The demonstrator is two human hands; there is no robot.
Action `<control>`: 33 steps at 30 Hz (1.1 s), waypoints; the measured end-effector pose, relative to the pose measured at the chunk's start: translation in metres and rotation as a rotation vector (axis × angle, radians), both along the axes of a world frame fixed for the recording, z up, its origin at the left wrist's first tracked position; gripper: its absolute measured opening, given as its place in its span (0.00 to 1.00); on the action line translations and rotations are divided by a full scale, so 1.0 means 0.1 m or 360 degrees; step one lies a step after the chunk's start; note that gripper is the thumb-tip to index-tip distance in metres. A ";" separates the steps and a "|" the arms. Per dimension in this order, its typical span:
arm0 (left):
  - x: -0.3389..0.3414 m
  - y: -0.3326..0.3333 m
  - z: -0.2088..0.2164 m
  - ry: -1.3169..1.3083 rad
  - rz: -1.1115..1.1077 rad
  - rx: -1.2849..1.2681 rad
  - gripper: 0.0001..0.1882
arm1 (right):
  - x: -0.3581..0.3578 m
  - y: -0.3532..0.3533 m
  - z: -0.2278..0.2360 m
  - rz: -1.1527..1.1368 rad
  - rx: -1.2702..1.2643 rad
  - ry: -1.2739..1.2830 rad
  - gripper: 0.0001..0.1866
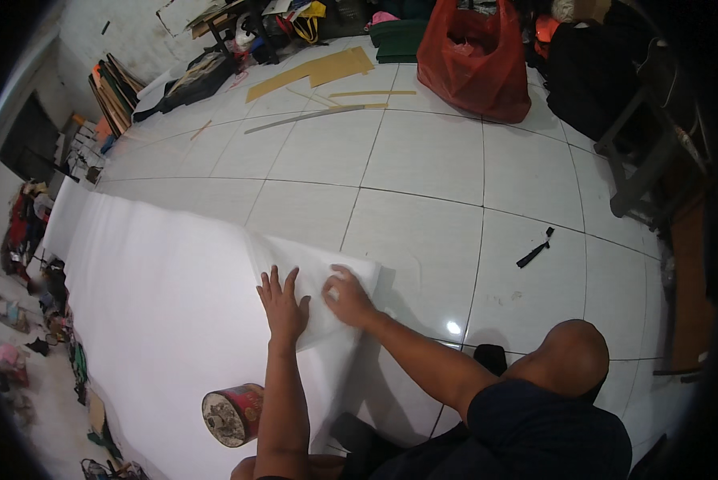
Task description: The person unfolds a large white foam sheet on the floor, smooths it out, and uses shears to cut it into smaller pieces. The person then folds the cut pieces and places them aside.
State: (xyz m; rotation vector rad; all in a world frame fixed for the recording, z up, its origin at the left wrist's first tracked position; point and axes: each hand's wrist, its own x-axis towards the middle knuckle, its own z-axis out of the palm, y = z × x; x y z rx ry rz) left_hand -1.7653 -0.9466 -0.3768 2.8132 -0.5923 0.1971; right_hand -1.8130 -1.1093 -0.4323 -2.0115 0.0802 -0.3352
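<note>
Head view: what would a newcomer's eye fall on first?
The big white sheet, covering much of the left half, with the left hand spread on it near its right end and the right hand curled just beside. Next, the bright red bag on the tiled floor at the top, right of centre. Then the reddish can on the sheet, lower left of centre.

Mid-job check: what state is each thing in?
White sheet, spread out
Left hand, open on the sheet
Right hand, curled, grip unclear
Tin, on the sheet, visible end stained
Red bag, upright, top open
Black strip, loose on the floor
Tan sheets, flat
</note>
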 end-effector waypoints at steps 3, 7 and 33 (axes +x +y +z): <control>0.00 0.00 0.02 0.0009 -0.0116 0.0037 0.19 | -0.03 0.11 0.11 0.0556 0.0504 0.0149 0.10; 0.02 -0.14 0.13 0.0258 -0.0178 0.0146 0.17 | 0.07 -0.27 -0.20 0.0159 0.0725 0.0349 0.12; -0.01 -0.11 0.18 0.0308 0.0102 0.0026 0.10 | -0.09 -0.45 -0.45 -0.0235 -0.0596 0.0189 0.17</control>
